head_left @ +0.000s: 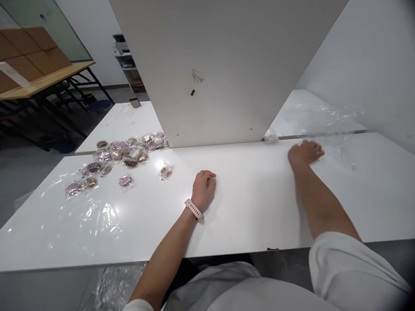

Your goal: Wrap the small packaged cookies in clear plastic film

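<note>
My left hand (204, 188), with a pale pink watch band (193, 209) on its wrist, rests on the white table. Its fingers are loosely bent, with a gap between thumb and forefinger and nothing plainly held. Further right, my right hand (307, 152) is over the table beside thin clear plastic film (343, 147). Its fingers are apart, slightly curled and a little blurred. Nearest my left hand lies a small clear packet with a golden-brown round item (166, 171). A packet with a pink round item (126, 181) lies further left.
Many similar packets are heaped (131, 153) at the table's left. A tall white panel (220, 77) stands at the back edge. More clear film (324, 114) lies behind right; a metal cup (135, 102) stands on the rear table. Cardboard boxes (32, 49) sit on a wooden table.
</note>
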A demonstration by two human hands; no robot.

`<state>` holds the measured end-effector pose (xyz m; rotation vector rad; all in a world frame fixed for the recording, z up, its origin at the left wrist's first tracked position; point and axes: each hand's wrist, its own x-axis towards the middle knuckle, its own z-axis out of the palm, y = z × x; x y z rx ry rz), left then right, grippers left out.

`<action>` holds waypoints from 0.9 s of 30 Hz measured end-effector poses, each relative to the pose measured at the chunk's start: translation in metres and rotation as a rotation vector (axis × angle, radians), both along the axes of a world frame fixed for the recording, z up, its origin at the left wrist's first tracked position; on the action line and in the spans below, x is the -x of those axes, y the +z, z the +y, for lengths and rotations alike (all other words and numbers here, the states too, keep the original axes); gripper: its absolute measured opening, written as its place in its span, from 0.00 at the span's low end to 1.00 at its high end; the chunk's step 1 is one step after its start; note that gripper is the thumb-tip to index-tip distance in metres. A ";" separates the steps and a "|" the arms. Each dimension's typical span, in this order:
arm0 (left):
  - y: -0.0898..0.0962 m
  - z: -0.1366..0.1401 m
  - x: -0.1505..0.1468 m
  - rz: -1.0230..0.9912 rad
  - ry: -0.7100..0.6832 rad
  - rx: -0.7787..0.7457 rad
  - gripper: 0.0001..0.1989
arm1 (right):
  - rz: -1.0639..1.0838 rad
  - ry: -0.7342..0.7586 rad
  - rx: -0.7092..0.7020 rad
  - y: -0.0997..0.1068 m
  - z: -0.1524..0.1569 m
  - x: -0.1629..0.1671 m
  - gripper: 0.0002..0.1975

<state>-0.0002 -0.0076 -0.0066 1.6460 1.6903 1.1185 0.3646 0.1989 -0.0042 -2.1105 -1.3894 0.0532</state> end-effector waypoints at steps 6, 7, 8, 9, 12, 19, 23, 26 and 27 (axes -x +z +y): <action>-0.003 0.003 0.001 0.010 0.007 -0.025 0.10 | -0.041 0.230 0.078 -0.025 -0.136 -0.016 0.20; -0.002 0.003 0.001 0.012 0.010 -0.018 0.10 | -0.065 0.273 0.071 -0.028 -0.166 -0.001 0.21; 0.000 0.002 0.001 0.015 0.012 -0.008 0.10 | -0.110 0.341 0.037 -0.030 -0.198 0.018 0.22; 0.002 0.000 0.000 0.017 0.008 0.010 0.09 | -0.143 0.435 0.010 -0.028 -0.228 0.037 0.23; 0.011 -0.017 -0.012 0.034 -0.061 0.072 0.08 | -0.117 0.731 -0.065 -0.008 -0.299 0.090 0.22; 0.020 -0.066 -0.079 0.353 -0.327 0.020 0.20 | -0.364 0.287 -0.316 0.023 -0.257 0.053 0.39; 0.020 -0.059 -0.071 0.221 -0.265 0.108 0.08 | 0.047 0.348 -0.112 -0.001 -0.189 -0.008 0.31; 0.028 -0.060 -0.031 0.130 -0.154 0.129 0.06 | 0.190 0.313 -0.087 0.002 -0.155 -0.044 0.31; 0.032 -0.065 -0.016 0.073 -0.116 0.161 0.10 | 0.184 0.307 -0.100 0.009 -0.146 -0.054 0.33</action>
